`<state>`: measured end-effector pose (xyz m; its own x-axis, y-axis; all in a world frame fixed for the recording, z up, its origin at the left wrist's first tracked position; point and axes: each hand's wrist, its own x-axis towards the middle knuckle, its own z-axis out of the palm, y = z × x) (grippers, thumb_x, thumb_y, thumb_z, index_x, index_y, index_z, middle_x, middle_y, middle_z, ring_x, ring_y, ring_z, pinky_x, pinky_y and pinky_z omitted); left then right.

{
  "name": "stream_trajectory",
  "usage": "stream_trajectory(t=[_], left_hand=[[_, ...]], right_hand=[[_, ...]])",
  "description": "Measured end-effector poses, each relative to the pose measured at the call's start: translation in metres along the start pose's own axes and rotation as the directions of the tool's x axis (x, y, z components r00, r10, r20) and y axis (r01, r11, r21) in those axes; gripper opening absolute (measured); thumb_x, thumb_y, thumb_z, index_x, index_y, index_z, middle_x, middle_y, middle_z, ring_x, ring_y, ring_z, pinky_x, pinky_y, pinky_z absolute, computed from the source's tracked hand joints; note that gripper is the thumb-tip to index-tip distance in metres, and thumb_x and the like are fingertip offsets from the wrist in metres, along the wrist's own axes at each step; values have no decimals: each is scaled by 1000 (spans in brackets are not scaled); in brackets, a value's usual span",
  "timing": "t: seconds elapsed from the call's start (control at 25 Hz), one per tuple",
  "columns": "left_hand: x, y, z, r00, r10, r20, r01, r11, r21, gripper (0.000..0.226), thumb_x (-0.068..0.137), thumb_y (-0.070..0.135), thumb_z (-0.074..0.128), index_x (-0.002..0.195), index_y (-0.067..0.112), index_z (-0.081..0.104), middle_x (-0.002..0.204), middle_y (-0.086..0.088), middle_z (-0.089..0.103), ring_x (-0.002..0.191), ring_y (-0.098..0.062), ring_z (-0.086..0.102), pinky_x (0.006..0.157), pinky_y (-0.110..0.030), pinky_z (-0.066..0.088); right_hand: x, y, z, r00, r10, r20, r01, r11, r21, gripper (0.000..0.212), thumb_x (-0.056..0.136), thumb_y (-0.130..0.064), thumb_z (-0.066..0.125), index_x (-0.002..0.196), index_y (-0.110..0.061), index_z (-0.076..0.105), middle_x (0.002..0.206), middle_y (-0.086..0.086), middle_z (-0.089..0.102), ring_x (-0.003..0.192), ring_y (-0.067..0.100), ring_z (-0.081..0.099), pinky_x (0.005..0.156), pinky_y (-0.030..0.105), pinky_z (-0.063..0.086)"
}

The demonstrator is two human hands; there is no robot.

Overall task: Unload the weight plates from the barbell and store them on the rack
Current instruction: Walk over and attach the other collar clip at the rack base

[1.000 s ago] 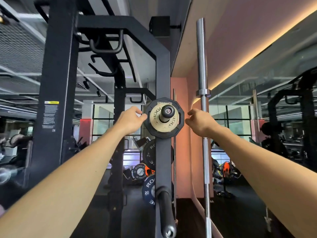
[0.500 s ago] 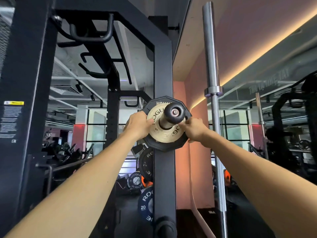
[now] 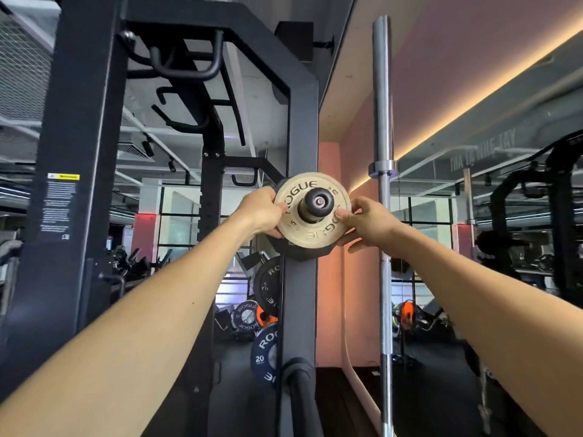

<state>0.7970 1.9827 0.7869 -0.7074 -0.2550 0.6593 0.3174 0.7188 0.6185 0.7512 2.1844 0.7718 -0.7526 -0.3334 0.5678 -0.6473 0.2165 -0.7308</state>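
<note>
Matt tan plate (image 3: pixel 310 236) — polished steel barbell (image 3: pixel 382 105), matt black rack (image 3: pixel 299 127).

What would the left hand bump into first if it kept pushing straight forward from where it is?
Probably the black plate behind the tan plate that the left hand grips; depth is unclear.

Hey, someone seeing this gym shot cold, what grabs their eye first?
Dead centre, the round tan Rogue weight plate on a black storage peg, gripped at its edges by the left hand and right hand. Just right of it stands an upright silver steel barbell.
</note>
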Motion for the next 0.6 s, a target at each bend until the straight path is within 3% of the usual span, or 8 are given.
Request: stream_trajectory(t=[0.12, 0.28, 0.4, 0.6], left_hand=[[-39, 27, -22, 1000, 27, -12, -27, 999, -36, 7, 99, 17, 52, 93, 13, 52, 108, -14, 64, 70, -21, 71, 54, -28, 60], [-94, 40, -52, 999, 23, -30, -22, 999, 41, 7, 98, 16, 54, 93, 13, 51, 102, -12, 66, 71, -22, 72, 61, -35, 62], [-134, 32, -93, 999, -12, -49, 15, 997, 71, 16, 97, 15, 55, 82, 17, 49, 99, -13, 67, 71, -21, 72, 63, -36, 62], [-184, 14, -196, 993, -60, -98, 70, 993, 99, 13, 97, 13, 54, 85, 13, 52, 99, -14, 68, 73, -22, 72, 59, -32, 61]], right_hand=[[-45, -25, -9, 1000, -20, -18, 20, 1000, 22, 19, 98, -25, 53, 101, -9, 43, 90, 17, 67, 67, 29, 68, 53, 36, 56], [-98, -50, -2, 999, -27, 38, 26, 999, 28, 21, 96, -23, 57, 102, -8, 44, 84, 17, 68, 66, 28, 68, 52, 34, 57], [-128, -76, 26, 994, -37, 101, 31, 998, 62, 20, 96, -21, 57, 101, -7, 44, 81, 17, 66, 62, 28, 66, 48, 32, 55], [-150, -131, 101, 972, -100, 212, 75, 990, 123, 21, 97, -21, 57, 96, -11, 39, 85, 20, 66, 62, 26, 67, 49, 31, 55]])
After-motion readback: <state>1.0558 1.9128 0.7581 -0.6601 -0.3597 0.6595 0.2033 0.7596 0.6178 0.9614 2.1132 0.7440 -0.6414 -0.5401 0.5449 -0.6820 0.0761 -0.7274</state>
